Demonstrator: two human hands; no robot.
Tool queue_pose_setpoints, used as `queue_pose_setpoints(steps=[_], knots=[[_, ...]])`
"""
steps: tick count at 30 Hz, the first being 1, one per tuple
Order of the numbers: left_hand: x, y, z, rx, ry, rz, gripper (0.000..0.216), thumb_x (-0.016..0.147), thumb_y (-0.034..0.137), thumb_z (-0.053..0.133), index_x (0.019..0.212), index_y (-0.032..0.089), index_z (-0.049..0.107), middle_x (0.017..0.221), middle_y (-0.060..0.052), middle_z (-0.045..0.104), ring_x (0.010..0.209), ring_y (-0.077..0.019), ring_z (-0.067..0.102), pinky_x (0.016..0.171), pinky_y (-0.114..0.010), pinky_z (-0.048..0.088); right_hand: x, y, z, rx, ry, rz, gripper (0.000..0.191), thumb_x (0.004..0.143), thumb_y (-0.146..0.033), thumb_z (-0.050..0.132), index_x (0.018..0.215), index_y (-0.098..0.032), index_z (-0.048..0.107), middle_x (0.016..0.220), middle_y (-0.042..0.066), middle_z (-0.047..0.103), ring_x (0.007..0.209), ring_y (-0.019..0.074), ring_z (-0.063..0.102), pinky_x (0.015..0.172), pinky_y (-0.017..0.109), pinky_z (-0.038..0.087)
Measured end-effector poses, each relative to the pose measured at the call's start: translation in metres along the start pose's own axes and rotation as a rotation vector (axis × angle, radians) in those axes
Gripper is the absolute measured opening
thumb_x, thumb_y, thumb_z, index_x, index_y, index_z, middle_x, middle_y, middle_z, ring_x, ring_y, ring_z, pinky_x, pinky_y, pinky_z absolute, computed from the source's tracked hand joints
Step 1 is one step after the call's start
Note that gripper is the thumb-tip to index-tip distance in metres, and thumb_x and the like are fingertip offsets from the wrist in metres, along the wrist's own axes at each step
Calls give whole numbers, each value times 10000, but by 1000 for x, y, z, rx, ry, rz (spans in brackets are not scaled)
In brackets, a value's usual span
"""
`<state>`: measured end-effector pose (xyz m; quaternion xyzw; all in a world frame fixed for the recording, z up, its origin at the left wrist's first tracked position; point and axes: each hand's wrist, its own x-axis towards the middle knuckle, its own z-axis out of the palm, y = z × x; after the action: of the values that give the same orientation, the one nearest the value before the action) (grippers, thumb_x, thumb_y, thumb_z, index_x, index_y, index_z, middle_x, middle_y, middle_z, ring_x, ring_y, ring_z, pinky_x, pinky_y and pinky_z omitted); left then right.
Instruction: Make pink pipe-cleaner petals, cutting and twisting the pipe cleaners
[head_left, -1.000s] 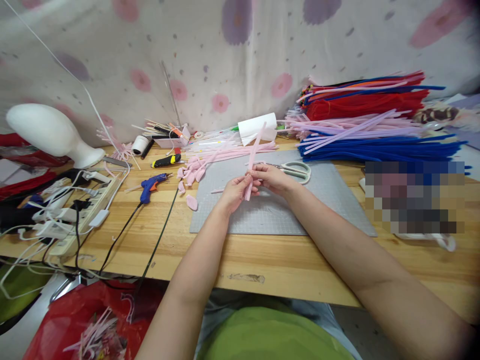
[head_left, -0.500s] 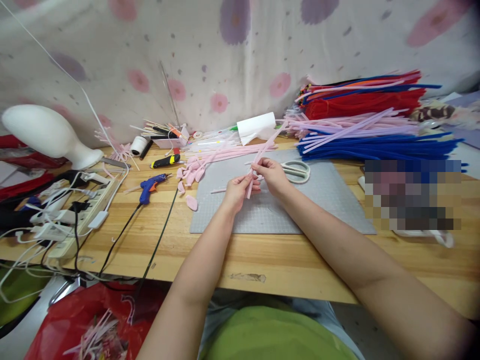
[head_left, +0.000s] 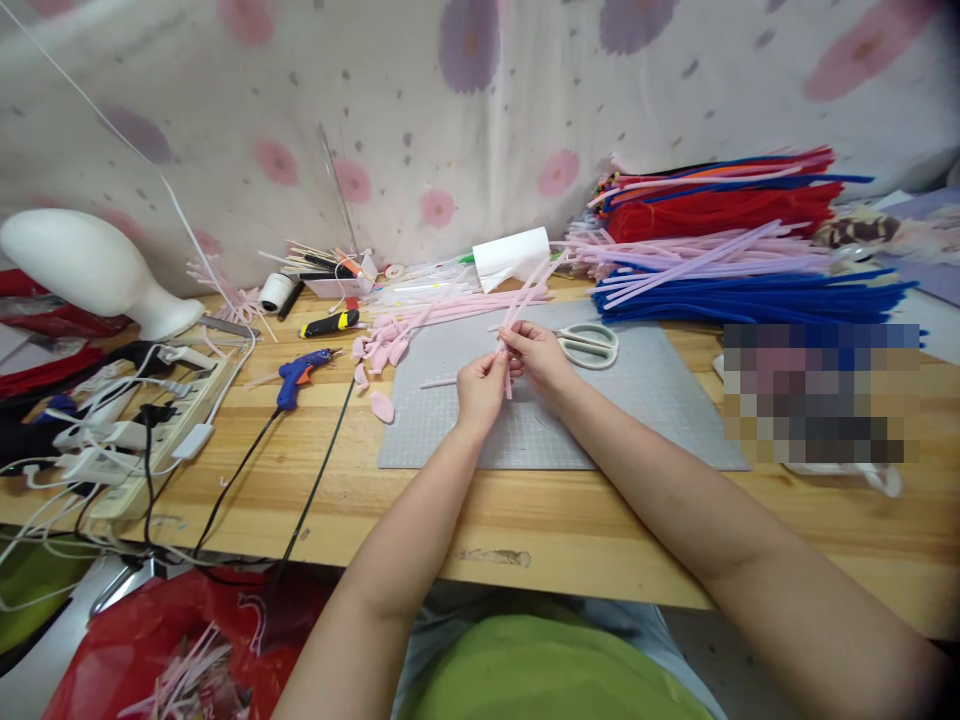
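Pale pink pipe cleaners (head_left: 531, 290) slant up and to the right from my fingers, their short lower ends poking out below. My left hand (head_left: 480, 390) pinches them near the lower end. Right beside it, my right hand (head_left: 536, 355) is closed on the same pipe cleaners, thumb and forefinger together. Both hands are above a grey cutting mat (head_left: 427, 440). White-handled scissors (head_left: 592, 346) lie on the mat just beyond my right hand, their blades partly hidden. Another pink pipe cleaner (head_left: 437, 383) lies on the mat left of my left hand.
Pink petal-shaped pieces (head_left: 381, 352) lie at the mat's left edge. A blue glue gun (head_left: 302, 378) and a yellow-black cutter (head_left: 330, 323) are farther left, near a cabled power strip (head_left: 176, 430). Blue pipe cleaners (head_left: 750, 298) are stacked at the back right. A red bag (head_left: 112, 650) hangs below.
My left hand has turned more upright and shifted slightly right, its fingers closing near my right fingertips. The lower ends of the pipe cleaners have swung right. The scissors stay put.
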<state>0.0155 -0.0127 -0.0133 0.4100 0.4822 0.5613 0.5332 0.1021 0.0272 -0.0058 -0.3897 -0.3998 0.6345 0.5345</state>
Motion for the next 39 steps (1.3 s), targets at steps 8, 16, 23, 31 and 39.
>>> queue_pose_setpoints(steps=[8,16,23,31,39], knots=[[5,13,-9,-44,-49,-108,267,750,365,563,778,112,641,678,-53,675,530,-115,608,513,-206,447,3,-3,-2,-134,-90,-120,394,530,-456,716,567,-168,450,529,-53,446,472,42,389,418,181,293],[5,9,-3,-38,26,-109,210,762,302,552,756,115,647,658,-40,672,585,-137,624,560,-242,476,1,7,6,40,52,10,429,487,-430,731,575,-192,384,510,-68,421,399,42,343,349,184,223],[7,12,-8,-90,-65,-111,209,725,319,595,754,117,641,664,-36,670,608,-127,628,619,-241,486,4,2,0,-4,-24,-68,410,516,-445,720,595,-193,406,505,-69,428,391,44,356,348,189,232],[14,14,-5,-179,-144,-223,319,798,417,490,718,118,563,609,-13,591,486,-77,545,591,-250,483,0,-3,-3,-49,-119,-19,384,544,-439,721,610,-195,431,430,-88,388,352,39,300,344,183,216],[11,12,-7,-107,-196,-113,242,780,337,535,687,116,563,488,72,355,365,-9,272,371,-150,340,7,4,-5,-52,20,-90,368,477,-393,756,529,-172,466,500,-53,494,473,59,466,491,204,372]])
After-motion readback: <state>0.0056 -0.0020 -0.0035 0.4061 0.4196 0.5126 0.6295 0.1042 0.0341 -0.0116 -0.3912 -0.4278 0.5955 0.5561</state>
